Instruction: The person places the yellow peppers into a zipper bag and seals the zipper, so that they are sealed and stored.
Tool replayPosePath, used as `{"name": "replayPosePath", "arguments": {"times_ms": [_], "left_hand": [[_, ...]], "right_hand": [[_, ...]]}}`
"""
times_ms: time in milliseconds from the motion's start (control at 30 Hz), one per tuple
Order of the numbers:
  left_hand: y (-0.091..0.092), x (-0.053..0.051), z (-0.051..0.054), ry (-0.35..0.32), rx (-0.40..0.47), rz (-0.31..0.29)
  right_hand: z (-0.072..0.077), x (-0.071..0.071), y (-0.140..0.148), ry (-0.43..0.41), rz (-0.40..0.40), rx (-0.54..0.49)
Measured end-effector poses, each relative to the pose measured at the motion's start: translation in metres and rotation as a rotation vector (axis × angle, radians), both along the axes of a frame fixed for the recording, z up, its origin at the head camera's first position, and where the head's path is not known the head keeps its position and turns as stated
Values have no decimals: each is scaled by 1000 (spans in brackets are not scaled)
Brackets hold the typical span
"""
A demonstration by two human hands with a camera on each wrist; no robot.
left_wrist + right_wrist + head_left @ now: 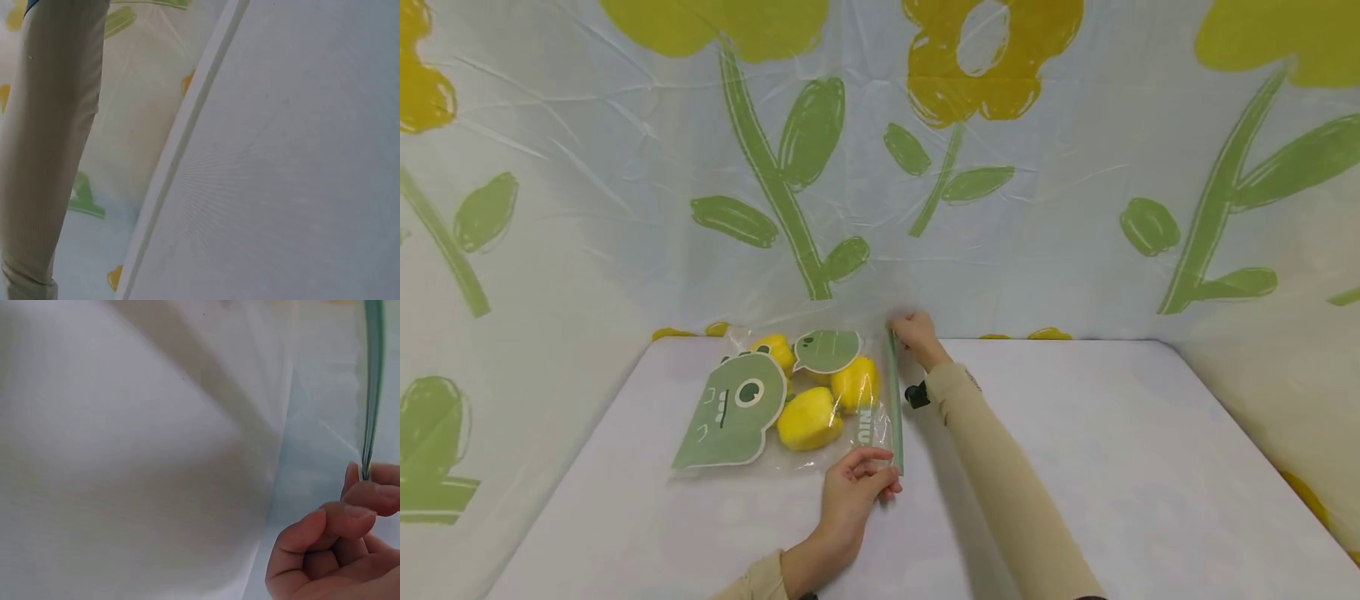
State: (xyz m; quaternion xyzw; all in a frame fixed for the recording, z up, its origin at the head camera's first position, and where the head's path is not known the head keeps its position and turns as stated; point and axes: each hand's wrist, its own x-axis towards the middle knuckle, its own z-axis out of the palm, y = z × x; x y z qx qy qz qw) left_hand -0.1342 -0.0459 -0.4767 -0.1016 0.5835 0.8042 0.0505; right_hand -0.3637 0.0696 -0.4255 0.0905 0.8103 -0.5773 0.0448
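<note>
A clear zip bag [842, 454] with a green monster print and a green zip strip [894, 400] lies at the back left of the table. Several yellow bell peppers [810, 419] show through its plastic. At the far end of the strip, my right hand [917, 337] pinches the bag's edge; the right wrist view shows the green strip [373, 381] running into those fingertips. My left hand [855, 492] holds the bag's near corner between thumb and fingers, close to the strip's other end. The left wrist view misses that hand, showing only a beige sleeve [47, 144].
The white table [1097, 467] reaches back to a flower-printed cloth [1060, 233], which also hangs along both sides. A small black object [917, 395] sits at the right wrist, beside the sleeve. The table's edge [181, 150] crosses the left wrist view.
</note>
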Motion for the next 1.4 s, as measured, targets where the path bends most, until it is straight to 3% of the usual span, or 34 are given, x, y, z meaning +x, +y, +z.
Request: {"name": "replayPosePath", "arguments": {"times_ms": [200, 433, 600, 967, 1067, 1167, 1200, 1267, 1300, 1367, 1400], "left_hand": [[1, -1, 0, 1, -15, -8], [-1, -6, 1, 30, -33, -8], [-2, -9, 1, 50, -14, -9], [4, -6, 2, 54, 34, -29], [0, -3, 6, 28, 91, -116], [-15, 2, 20, -52, 138, -310], [-24, 3, 26, -51, 132, -393], [-46, 1, 43, 13, 73, -537], [-61, -3, 52, 107, 24, -592], [-93, -12, 73, 309, -127, -586], [-110, -19, 83, 409, -227, -536]], "right_hand": [[-6, 9, 8, -17, 50, -23], [-10, 57, 25, -102, 192, -20], [-9, 83, 32, -88, 278, -59], [-14, 91, 43, -67, 331, -80], [-14, 93, 46, -66, 340, -82], [-15, 96, 47, -68, 343, -84], [-16, 97, 47, -66, 343, -87], [-17, 98, 46, -69, 346, -99], [-18, 98, 46, -70, 350, -105], [-18, 99, 45, -74, 354, -116], [-19, 99, 45, -76, 354, -123]]}}
